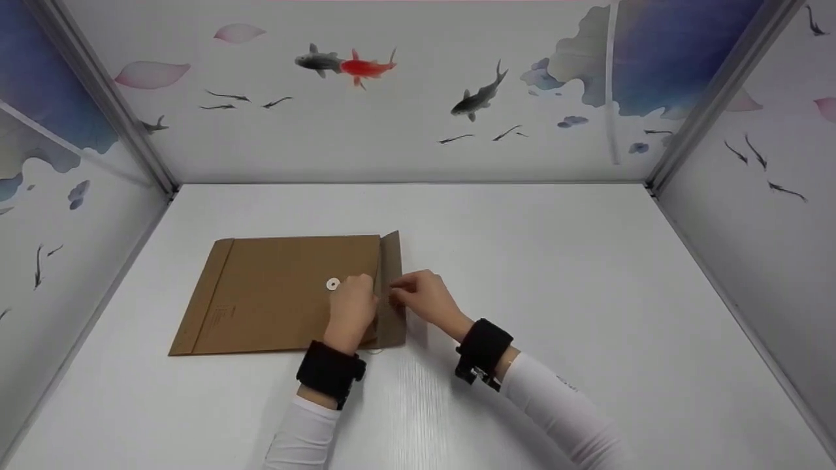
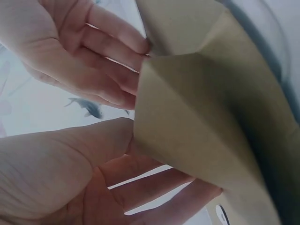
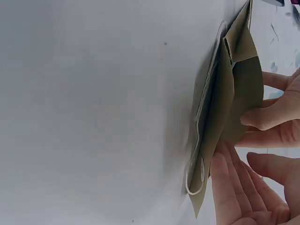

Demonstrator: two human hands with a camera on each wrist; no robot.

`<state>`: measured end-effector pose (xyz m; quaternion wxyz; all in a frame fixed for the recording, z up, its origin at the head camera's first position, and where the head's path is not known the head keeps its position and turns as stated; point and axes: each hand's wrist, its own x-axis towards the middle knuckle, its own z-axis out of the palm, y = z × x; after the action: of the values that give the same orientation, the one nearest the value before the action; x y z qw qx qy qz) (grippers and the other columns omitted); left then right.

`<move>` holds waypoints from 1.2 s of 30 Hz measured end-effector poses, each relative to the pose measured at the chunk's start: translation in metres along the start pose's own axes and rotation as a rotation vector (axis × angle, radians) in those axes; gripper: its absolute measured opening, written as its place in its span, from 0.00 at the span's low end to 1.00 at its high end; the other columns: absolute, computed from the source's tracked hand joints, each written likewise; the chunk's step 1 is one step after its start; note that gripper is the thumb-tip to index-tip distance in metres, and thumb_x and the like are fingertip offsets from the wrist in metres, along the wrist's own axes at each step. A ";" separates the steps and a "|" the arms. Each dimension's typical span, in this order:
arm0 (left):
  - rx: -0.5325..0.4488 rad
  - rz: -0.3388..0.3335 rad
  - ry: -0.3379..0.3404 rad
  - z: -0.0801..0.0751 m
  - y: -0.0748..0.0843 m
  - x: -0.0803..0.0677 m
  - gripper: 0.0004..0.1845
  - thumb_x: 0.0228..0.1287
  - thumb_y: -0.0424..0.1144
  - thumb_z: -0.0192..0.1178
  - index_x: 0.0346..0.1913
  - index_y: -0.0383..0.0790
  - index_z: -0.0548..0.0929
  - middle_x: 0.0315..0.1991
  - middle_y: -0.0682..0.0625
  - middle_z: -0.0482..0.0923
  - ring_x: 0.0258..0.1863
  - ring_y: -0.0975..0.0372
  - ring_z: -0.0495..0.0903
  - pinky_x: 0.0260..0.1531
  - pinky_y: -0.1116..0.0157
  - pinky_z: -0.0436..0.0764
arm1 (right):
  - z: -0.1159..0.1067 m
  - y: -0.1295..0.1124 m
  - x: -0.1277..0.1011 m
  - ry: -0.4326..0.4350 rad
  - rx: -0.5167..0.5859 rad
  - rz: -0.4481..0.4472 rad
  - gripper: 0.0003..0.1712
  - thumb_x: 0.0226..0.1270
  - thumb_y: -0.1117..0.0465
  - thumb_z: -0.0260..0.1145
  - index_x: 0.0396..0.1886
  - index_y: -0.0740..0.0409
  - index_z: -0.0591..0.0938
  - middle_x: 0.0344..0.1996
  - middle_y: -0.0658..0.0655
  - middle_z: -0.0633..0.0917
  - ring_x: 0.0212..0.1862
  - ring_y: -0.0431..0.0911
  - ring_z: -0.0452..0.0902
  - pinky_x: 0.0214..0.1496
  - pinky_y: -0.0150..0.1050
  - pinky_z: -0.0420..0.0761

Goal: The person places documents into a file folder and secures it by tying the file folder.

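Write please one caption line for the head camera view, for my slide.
Both hands, left hand and right hand, hold the raised flap of a brown string-tie envelope on a white table.

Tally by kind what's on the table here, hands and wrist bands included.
Brown envelope: 1
White string-tie discs: 1 visible
Hands: 2, left hand, right hand
Black wrist bands: 2
Total: 6

I see my left hand (image 1: 353, 307) reaching forward, fingers (image 2: 154, 187) extended and only loosely bent, thumb apart from them. My right hand (image 1: 424, 297) angles in from the right, fingertips meeting the left's. Both wrists wear black bands over white sleeves.
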<state>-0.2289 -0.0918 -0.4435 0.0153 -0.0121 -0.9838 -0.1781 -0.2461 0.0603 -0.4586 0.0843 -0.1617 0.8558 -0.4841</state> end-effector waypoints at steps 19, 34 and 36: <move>0.055 0.059 -0.049 -0.001 -0.002 -0.002 0.05 0.64 0.30 0.65 0.34 0.29 0.86 0.34 0.35 0.88 0.35 0.45 0.89 0.34 0.49 0.87 | 0.001 0.008 -0.021 -0.030 -0.045 -0.126 0.14 0.73 0.71 0.60 0.52 0.72 0.86 0.49 0.68 0.90 0.54 0.58 0.88 0.57 0.49 0.86; 0.032 0.166 -0.140 -0.012 -0.028 -0.006 0.05 0.63 0.21 0.58 0.36 0.29 0.83 0.38 0.34 0.87 0.40 0.44 0.86 0.39 0.49 0.85 | 0.025 -0.008 -0.038 -0.176 -0.324 -0.247 0.15 0.75 0.70 0.59 0.54 0.67 0.86 0.49 0.63 0.90 0.53 0.53 0.89 0.56 0.46 0.86; -0.004 0.166 -0.147 -0.014 -0.034 -0.004 0.06 0.65 0.21 0.56 0.35 0.29 0.83 0.38 0.34 0.87 0.39 0.45 0.85 0.38 0.50 0.83 | 0.029 -0.010 -0.040 -0.192 -0.420 -0.276 0.14 0.76 0.68 0.58 0.53 0.65 0.86 0.48 0.62 0.91 0.51 0.51 0.89 0.54 0.44 0.87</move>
<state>-0.2253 -0.1282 -0.4427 -0.0421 -0.1066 -0.9776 -0.1768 -0.1982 0.0461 -0.4653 0.0630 -0.3359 0.8954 -0.2853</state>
